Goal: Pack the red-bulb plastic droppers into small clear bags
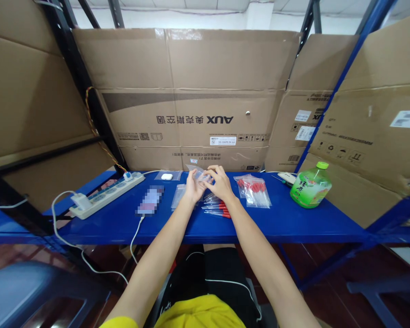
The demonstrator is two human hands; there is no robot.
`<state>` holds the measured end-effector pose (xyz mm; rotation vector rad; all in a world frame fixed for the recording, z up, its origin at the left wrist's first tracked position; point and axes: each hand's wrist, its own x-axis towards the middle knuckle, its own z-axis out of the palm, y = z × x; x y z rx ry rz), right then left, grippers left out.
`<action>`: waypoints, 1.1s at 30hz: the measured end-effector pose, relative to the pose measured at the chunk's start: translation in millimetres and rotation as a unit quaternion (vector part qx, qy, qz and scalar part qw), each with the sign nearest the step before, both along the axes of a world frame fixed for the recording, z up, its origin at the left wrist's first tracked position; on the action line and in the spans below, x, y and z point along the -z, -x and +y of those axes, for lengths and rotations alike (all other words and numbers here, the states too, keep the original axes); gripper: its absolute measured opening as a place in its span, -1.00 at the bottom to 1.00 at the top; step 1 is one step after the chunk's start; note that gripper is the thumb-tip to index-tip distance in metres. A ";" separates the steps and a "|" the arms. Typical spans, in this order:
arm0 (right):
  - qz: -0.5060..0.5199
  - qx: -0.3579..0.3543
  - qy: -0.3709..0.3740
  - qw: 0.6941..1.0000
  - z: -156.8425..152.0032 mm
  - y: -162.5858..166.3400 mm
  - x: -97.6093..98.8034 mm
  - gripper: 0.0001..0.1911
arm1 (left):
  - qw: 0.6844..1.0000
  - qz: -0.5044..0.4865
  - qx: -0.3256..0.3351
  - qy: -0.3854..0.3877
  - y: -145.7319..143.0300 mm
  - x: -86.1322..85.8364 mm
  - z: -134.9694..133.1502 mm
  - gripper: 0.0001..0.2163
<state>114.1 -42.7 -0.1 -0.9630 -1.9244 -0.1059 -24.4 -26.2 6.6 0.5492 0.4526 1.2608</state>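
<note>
My left hand (193, 187) and my right hand (219, 181) meet above the blue shelf (280, 221), both pinching a small clear plastic bag (197, 173) between their fingertips. Just below my right hand lies a loose pile of red-handled small tools in clear sleeves (216, 207). A flat stack of empty clear bags (178, 196) lies left of my left hand. To the right sits a pile of filled bags with red pieces (253, 189).
A white power strip (105, 195) with a plugged charger and a phone (150, 200) on a cable lie at the left. A white earbud case (166, 176) sits at the back. A green drink bottle (310, 186) stands at the right. Cardboard boxes wall the back.
</note>
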 end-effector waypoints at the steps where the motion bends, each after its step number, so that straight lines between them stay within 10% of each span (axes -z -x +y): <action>1: -0.019 0.005 -0.007 1.000 -0.4 2.0 -0.4 -0.83 | 1.000 0.011 0.000 0.000 -1.0 1.0 1.1 -0.82; 23: -0.126 -0.034 -0.029 0.991 -14.7 22.3 -6.8 -0.85 | 0.997 0.052 0.013 0.048 11.2 3.8 14.0 -0.68; 33: -0.122 0.059 0.002 0.991 -8.7 21.7 -1.4 -0.88 | 0.998 0.037 0.036 0.045 0.2 0.5 4.6 -0.81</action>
